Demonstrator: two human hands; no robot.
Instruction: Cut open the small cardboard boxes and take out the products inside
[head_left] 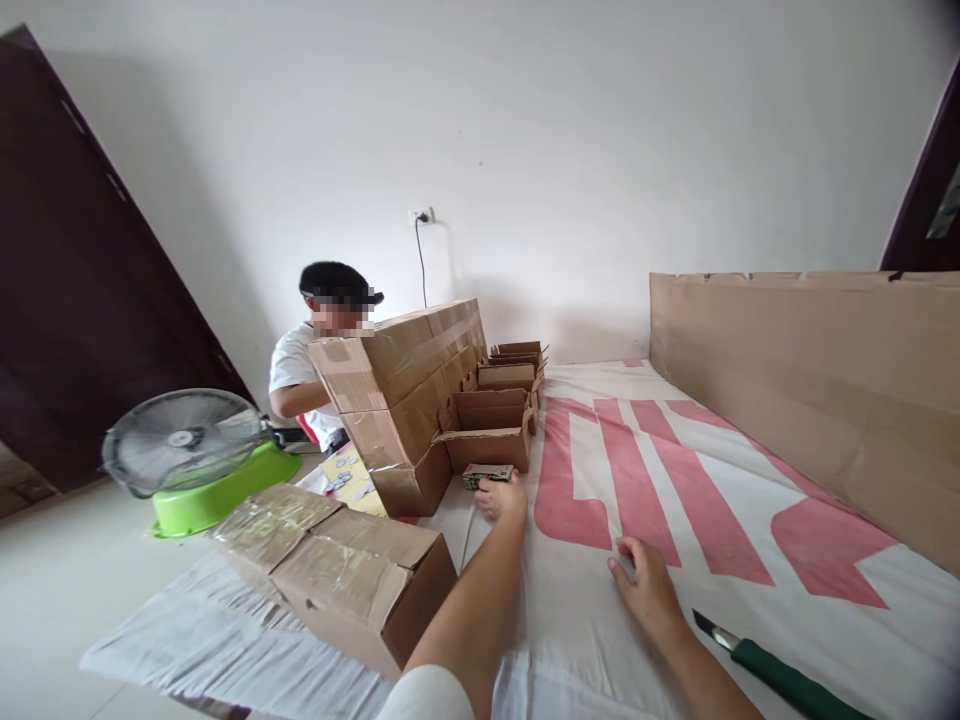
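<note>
Pack (486, 473) in left hand (501, 497), fingers closed round it, near open box (486, 447); right hand (646, 582) empty, half open, well apart from pack.

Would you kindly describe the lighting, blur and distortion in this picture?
Head view: soft, fairly even light; faint shadow on the wall behind the stacked boxes; tape on the near boxes glints; fan blades smeared; dark door leaning, likely wide-angle distortion; markings on the packet in the left hand unreadable.
</note>
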